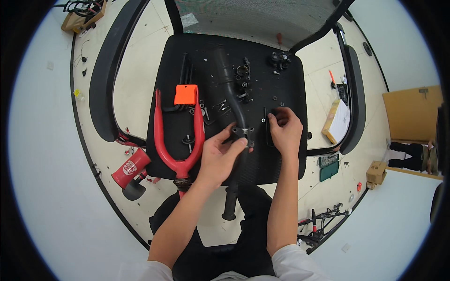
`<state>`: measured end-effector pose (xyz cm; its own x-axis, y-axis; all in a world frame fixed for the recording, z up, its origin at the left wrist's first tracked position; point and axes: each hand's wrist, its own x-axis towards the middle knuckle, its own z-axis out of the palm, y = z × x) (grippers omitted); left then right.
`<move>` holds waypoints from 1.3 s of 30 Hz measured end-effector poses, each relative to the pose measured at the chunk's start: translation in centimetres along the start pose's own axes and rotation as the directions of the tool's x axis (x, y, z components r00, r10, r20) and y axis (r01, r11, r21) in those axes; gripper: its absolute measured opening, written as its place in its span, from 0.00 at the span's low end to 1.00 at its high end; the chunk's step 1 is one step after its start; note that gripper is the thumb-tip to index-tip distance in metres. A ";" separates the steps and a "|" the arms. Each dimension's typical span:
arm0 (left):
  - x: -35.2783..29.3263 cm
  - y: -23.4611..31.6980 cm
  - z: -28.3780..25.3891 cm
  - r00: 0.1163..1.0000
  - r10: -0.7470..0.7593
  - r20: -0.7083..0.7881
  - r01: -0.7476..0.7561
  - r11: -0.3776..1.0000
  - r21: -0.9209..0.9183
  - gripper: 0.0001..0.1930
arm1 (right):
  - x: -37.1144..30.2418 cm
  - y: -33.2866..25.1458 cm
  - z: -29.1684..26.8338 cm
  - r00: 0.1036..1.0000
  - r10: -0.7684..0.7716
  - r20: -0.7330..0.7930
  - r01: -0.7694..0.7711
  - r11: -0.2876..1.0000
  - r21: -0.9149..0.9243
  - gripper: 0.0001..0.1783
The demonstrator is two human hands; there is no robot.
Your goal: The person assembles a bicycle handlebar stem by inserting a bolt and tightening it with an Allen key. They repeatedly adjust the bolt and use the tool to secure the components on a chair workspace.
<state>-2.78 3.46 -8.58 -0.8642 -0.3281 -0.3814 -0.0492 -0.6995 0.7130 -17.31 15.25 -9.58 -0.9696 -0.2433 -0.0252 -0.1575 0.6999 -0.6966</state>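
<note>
The handlebar (238, 110) lies lengthwise on the black chair seat (293, 93) in front of the person, its far end on the seat and its near end jutting past the front edge, over the gap between the knees; I'd guess that overhang leaves its middle easy to reach. That middle carries a dark clamp (249, 135), and the left hand (219, 158) is wrapped about it from the handlebar's left, thumb on top and fingers gripping, probably to stop the bar rolling or the clamp turning. Just to the handlebar's right, the right hand (287, 131) reaches down to a thin dark rod (268, 135), thumb and forefinger bent close beside it; from where I stand I cannot tell whether those fingers pinch it or merely touch. A small nut (263, 120) sits between that rod and the handlebar. To the handlebar's left rests a red fork (179, 166), its prongs pointing away from the person, with an orange block (186, 95) between their far ends. Loose black fittings (242, 71) lie close along the handlebar's far right side, and a dark cluster of parts (280, 59) sits farther right, perhaps grouped there so the small pieces don't stray.
</note>
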 end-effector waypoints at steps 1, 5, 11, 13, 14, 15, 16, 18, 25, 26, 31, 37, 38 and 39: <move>-0.3 -0.1 0.3 1.000 -0.011 0.003 0.011 1.000 -0.022 0.19 | 0.1 0.1 0.1 1.000 -0.012 -0.003 0.012 1.000 0.010 0.12; -1.0 -1.1 1.1 0.999 -0.043 0.014 0.043 0.999 -0.007 0.21 | -0.2 -0.1 0.4 0.994 -0.086 0.074 0.089 0.996 -0.033 0.11; -1.4 -1.8 1.1 0.997 -0.041 0.061 0.041 0.999 -0.007 0.22 | -0.2 -0.7 1.0 0.987 -0.146 0.068 0.147 0.989 -0.004 0.11; -1.5 -1.4 0.8 0.998 -0.040 0.055 0.042 0.999 -0.028 0.22 | -0.2 -1.4 1.5 0.975 -0.212 0.060 0.209 0.976 0.055 0.11; -1.5 -1.2 0.6 0.998 -0.041 0.055 0.043 0.998 -0.037 0.22 | -0.4 -1.9 1.9 0.964 -0.255 0.071 0.248 0.964 0.097 0.11; -1.5 -0.9 0.4 0.998 -0.035 0.044 0.038 0.998 -0.051 0.22 | -0.6 -2.5 2.3 0.951 -0.297 0.081 0.285 0.949 0.138 0.10; -1.6 -0.4 0.1 0.999 -0.030 0.034 0.032 0.997 -0.065 0.22 | -0.8 -3.1 2.7 0.949 -0.288 0.129 0.272 0.954 0.129 0.11; -1.8 0.6 -0.4 1.000 -0.006 0.019 0.007 0.997 -0.079 0.21 | -1.2 -4.0 3.5 0.929 -0.315 0.193 0.285 0.944 0.168 0.12; -2.2 1.9 -1.9 0.998 0.052 -0.026 -0.054 0.997 -0.055 0.20 | -1.9 -4.9 5.7 0.926 -0.321 0.201 0.319 0.947 0.039 0.12; -2.3 1.7 -1.9 0.999 0.042 -0.033 -0.044 0.998 -0.054 0.21 | -1.9 -5.1 5.8 0.931 -0.305 0.200 0.306 0.952 0.027 0.12; -2.3 1.2 -2.3 0.999 0.039 -0.016 -0.040 0.996 -0.077 0.23 | -1.7 -5.8 6.2 0.953 -0.243 0.179 0.253 0.967 -0.036 0.12; -2.5 1.2 -2.2 0.997 0.080 0.008 -0.079 0.995 -0.056 0.23 | -1.5 -5.5 6.6 0.956 -0.257 0.142 0.267 0.962 -0.054 0.12; -2.5 1.1 -2.2 0.996 0.089 0.011 -0.088 0.995 -0.051 0.23 | -1.5 -5.4 6.6 0.952 -0.274 0.137 0.282 0.959 -0.042 0.12; -2.5 1.0 -2.1 0.995 0.097 0.015 -0.097 0.994 -0.045 0.23 | -1.5 -5.3 6.5 0.953 -0.270 0.135 0.271 0.962 0.007 0.11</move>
<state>0.37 2.20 -8.17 -0.8723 -0.3850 -0.3014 0.0572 -0.6926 0.7191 -13.82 7.55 -10.52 -0.8566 -0.5116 0.0668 -0.4133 0.6029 -0.6824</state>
